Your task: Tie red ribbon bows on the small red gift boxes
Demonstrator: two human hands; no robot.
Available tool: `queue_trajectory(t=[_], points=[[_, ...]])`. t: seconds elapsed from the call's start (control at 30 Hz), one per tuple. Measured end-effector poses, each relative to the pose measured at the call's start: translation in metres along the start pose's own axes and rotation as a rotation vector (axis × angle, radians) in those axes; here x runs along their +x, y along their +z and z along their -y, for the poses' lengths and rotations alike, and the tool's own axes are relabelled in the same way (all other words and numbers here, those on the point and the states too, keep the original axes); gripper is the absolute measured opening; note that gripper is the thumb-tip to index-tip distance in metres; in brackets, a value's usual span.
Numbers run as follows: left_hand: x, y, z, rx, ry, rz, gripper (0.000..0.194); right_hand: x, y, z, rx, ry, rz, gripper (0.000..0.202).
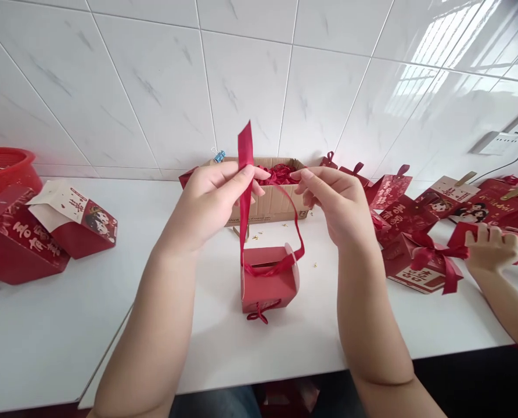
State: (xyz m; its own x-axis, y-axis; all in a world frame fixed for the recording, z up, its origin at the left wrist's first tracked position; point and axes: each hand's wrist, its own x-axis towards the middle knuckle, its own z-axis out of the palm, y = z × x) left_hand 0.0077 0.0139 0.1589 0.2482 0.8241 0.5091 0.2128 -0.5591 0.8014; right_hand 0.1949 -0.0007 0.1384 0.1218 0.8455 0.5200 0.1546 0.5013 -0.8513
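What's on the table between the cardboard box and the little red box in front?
Tiny gold bits lie on the white table between the cardboard box and little red box. The head view shows it.

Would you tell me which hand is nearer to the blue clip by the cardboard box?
Left. The left hand pinches the red ribbon in front of the blue clip; the right hand is farther off, to the clip's right.

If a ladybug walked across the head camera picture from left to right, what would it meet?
Red basket, box with a cartoon picture, left hand, little red box, right hand, box with a bow, another person's hand.
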Motion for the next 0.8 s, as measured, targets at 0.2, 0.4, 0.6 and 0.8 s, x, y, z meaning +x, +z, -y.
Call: queue_trajectory(t=[0.2, 0.4, 0.6, 0.8], points=[[0.000, 0.003, -0.001, 0.071, 0.001, 0.050, 0.030, -0.004, -0.014, 0.007, -0.389, 0.068, 0.101, 0.035], [0.004, -0.002, 0.003, 0.095, 0.010, 0.052, 0.031, 0.008, -0.049, -0.014, -0.763, 0.712, 0.675, 0.061], [0.005, -0.004, 0.004, 0.044, 0.042, 0.052, 0.030, 0.022, -0.039, -0.058, -0.403, 0.863, 1.074, 0.062], [0.000, -0.006, 0.001, -0.003, 0.074, 0.023, 0.026, 0.021, -0.035, -0.059, -0.179, 0.726, 1.169, 0.048]])
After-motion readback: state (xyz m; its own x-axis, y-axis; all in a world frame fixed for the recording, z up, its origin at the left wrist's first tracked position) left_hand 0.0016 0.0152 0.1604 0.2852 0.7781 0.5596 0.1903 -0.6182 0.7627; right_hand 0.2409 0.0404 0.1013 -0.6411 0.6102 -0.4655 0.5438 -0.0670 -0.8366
